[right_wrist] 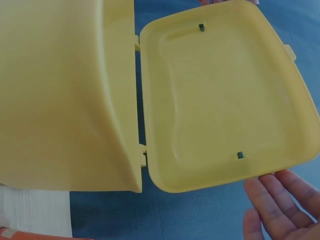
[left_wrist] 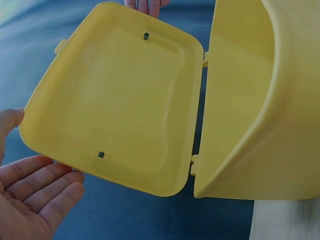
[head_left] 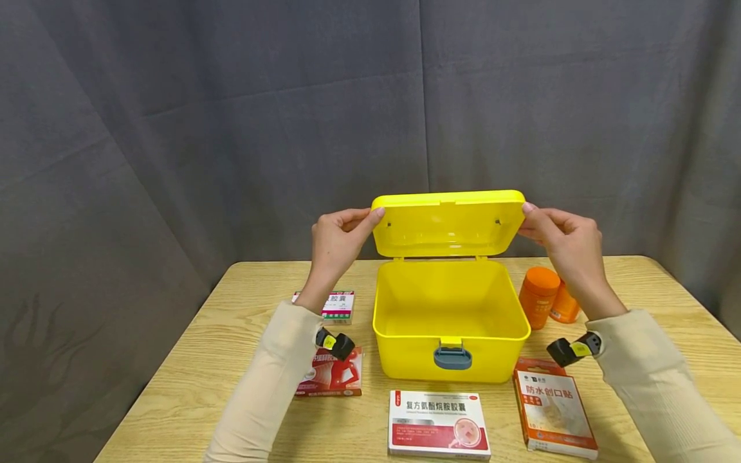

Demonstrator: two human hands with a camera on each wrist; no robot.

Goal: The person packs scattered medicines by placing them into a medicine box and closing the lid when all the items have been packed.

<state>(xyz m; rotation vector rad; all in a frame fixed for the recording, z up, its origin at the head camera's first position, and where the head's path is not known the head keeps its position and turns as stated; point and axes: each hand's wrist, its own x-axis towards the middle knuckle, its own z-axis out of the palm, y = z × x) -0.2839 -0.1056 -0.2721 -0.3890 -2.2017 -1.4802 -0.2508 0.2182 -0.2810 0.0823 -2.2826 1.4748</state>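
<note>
A yellow plastic storage box [head_left: 451, 357] with a grey latch stands on the table, its inside bare. Its hinged lid [head_left: 446, 231] is raised almost upright behind the opening. At the lid's upper left corner, my left hand [head_left: 338, 241] pinches the edge, thumb on the near side. My right hand [head_left: 567, 241] pinches the upper right corner in the same way. In the left wrist view, the left fingers [left_wrist: 37, 180] lie along the lid's side edge. The right wrist view shows the right fingers [right_wrist: 275, 200] against the opposite side edge.
Medicine cartons surround the box: a white-and-red one [head_left: 439, 424] in front, a red one [head_left: 338, 373] and a white one [head_left: 338, 307] at left, an orange-and-white bandage box [head_left: 552, 411] at right. Two orange bottles [head_left: 538, 299] stand beside the box. A grey curtain [head_left: 289, 128] hangs behind.
</note>
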